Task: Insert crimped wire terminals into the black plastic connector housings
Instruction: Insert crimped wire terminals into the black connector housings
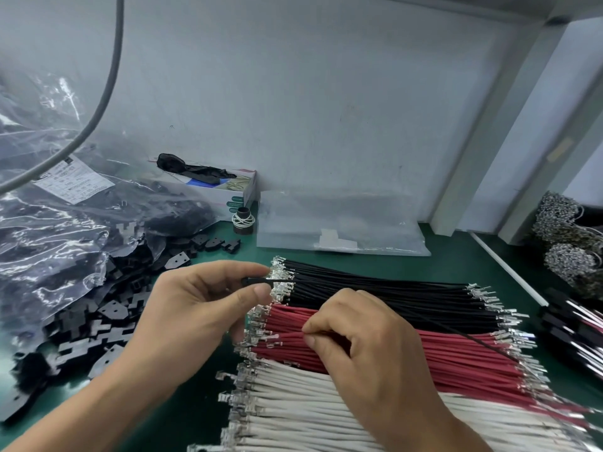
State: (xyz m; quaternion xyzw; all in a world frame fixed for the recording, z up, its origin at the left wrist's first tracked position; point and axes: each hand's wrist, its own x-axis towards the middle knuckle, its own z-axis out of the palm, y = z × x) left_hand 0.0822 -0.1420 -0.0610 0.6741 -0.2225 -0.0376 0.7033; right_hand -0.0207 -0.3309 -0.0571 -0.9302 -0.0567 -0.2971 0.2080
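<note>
Head view, item one: our left hand (195,308) pinches a black housing (253,281) above the counter (456,259), a black wire (424,324) already seated. Item two: right hand (365,340) fingers (310,327) pinch one red wire (287,337) from the bundle. Risk, we judge: neighbouring terminals snag and drag out.

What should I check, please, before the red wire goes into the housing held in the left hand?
1. Housing held: the left hand pinches a black housing between thumb and fingers. Ok.
2. One wire already seated: a black wire runs from the housing across the bundles. Ok.
3. Red wire picked: the right hand pinches at the red wires; whether only one is held, cannot tell.
4. Terminal undamaged: too small to judge. Cannot tell.
5. Free cavity facing the terminals: hidden by fingers. Cannot tell.
6. Spare housings nearby: loose black housings lie beside the left hand. Ok.
</note>
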